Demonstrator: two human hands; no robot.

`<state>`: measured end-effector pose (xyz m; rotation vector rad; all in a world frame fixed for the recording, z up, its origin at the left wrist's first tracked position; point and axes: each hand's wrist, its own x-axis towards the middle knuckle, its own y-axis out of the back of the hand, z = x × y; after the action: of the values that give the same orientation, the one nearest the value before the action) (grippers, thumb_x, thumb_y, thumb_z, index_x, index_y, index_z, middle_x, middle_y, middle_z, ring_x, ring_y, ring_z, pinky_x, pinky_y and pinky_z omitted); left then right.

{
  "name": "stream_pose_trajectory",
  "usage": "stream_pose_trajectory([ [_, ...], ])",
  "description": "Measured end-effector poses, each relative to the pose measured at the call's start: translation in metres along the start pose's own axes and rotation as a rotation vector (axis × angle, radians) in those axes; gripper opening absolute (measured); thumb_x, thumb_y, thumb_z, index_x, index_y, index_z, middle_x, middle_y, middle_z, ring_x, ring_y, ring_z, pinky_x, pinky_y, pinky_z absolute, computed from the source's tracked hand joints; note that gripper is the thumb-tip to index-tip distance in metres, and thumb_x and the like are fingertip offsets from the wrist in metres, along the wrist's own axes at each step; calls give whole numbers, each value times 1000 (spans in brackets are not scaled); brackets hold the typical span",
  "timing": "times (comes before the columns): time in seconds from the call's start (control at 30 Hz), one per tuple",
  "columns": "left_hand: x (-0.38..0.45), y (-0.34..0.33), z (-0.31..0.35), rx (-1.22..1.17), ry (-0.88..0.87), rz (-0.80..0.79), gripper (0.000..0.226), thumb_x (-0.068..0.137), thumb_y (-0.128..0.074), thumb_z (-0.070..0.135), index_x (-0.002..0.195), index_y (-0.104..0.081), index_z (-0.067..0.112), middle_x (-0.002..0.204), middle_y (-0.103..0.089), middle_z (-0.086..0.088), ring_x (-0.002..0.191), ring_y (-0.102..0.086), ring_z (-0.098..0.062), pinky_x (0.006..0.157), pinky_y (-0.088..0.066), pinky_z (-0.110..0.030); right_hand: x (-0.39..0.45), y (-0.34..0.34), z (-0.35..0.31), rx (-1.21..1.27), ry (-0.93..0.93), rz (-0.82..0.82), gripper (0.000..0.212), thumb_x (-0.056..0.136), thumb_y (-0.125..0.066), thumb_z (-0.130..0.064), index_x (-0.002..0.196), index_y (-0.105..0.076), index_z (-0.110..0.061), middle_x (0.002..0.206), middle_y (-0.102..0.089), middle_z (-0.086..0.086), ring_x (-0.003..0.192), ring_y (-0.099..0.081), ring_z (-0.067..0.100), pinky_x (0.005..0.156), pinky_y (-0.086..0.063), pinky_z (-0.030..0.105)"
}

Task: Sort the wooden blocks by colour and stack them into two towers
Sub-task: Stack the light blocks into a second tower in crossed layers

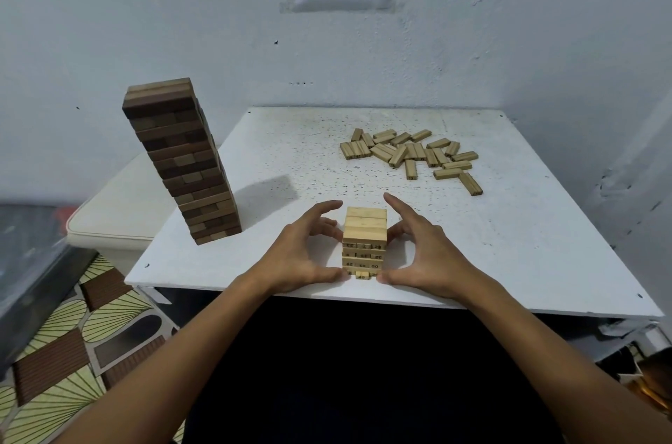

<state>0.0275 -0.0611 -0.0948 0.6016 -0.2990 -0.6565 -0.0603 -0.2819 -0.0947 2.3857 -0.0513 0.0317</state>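
A short tower of pale blocks stands near the front edge of the white table, at about 6 o'clock on its top. The blocks are light, yellowish wood with clear grain; the top layer shows 3 laid side by side, and the layers beneath alternate direction, their end faces printed with small dark numbers too blurred to read surely. The bottom layer looks uneven, with 1 block end standing slightly proud at the front.

The left hand cups the tower from 9 o'clock, fingers curled toward its side and thumb tip at the base. The right hand mirrors it from 3 o'clock, fingers at the upper layers, thumb at the base — both hands bracket the stack, and whether they press it or only just touch cannot be told. Each index finger arches free above the top.

At about 1 o'clock on the table lies a loose scatter of pale blocks, same wood, lying flat at mixed angles, some overlapping.

At 10 o'clock stands a tall tower of dark blocks — walnut-brown mixed with mid-brown pieces — on the table's left edge, well apart from the hands.
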Motion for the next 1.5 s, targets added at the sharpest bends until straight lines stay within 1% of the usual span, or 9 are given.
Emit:
stream_pose_trajectory([
  [0.23,2,-8,0,5,-18,4,115,56,-95,30,148,-25,35,118,-63,7,122,-51,-4,102,-34,-21,-1,-2,-3,-11,-2,16,119,61,-89,-39,148,-8,-50,99,-51,-32,115,-48,10,111,-33,44],
  [0.37,4,-10,-1,-2,-25,17,116,57,-95,27,148,-24,33,116,-64,6,118,-53,-1,94,-30,-2,-5,-2,-9,-52,-13,47,122,59,-90,-40,150,-9,-46,97,-46,-33,115,-44,10,108,-30,37],
  [0.57,5,-12,-2,8,-19,26,114,58,-94,26,148,-25,34,116,-66,4,114,-55,2,90,-30,2,-4,-4,-14,-75,-35,61,124,60,-90,-41,151,-4,-45,97,-42,-30,110,-39,8,103,-28,33],
  [0.67,5,-13,-1,5,-25,38,114,57,-94,26,148,-26,33,114,-66,5,112,-56,3,92,-33,-4,-3,-6,-14,-59,-36,61,125,61,-89,-40,150,-2,-47,103,-46,-20,108,-38,7,98,-24,30],
  [0.77,6,-14,-1,8,-28,44,113,52,-88,37,147,-27,35,112,-66,8,112,-56,0,95,-36,-13,-2,-6,-14,-45,-42,60,124,62,-89,-39,150,-1,-47,106,-48,-16,109,-39,9,99,-24,30],
  [0.97,11,-9,-1,-10,-39,-30,112,53,-87,40,146,-24,39,118,-64,4,115,-56,0,98,-35,-10,-2,-7,-11,-6,-34,74,123,60,-89,-39,148,-4,-51,101,-50,-22,114,-45,13,105,-28,35],
  [1.13,12,-10,1,-15,-52,-40,106,52,-85,41,141,-26,45,117,-66,2,113,-58,0,99,-38,-16,-1,-9,-10,9,-37,77,122,60,-89,-42,147,-5,-54,106,-54,-14,116,-47,15,106,-30,36],
  [1.33,11,-11,0,-10,-57,-28,103,50,-79,47,140,-28,46,116,-66,5,113,-57,1,97,-36,-13,-4,-9,-14,-9,-19,93,115,63,-88,-39,146,-10,-52,99,-47,-27,110,-45,9,109,-31,39],
  [1.5,11,-11,1,-6,-58,-32,104,50,-77,49,143,-30,42,118,-65,4,114,-57,0,97,-36,-14,-6,-10,-14,-23,-6,110,113,63,-87,-39,146,-12,-51,99,-47,-29,107,-44,7,109,-31,40],
])
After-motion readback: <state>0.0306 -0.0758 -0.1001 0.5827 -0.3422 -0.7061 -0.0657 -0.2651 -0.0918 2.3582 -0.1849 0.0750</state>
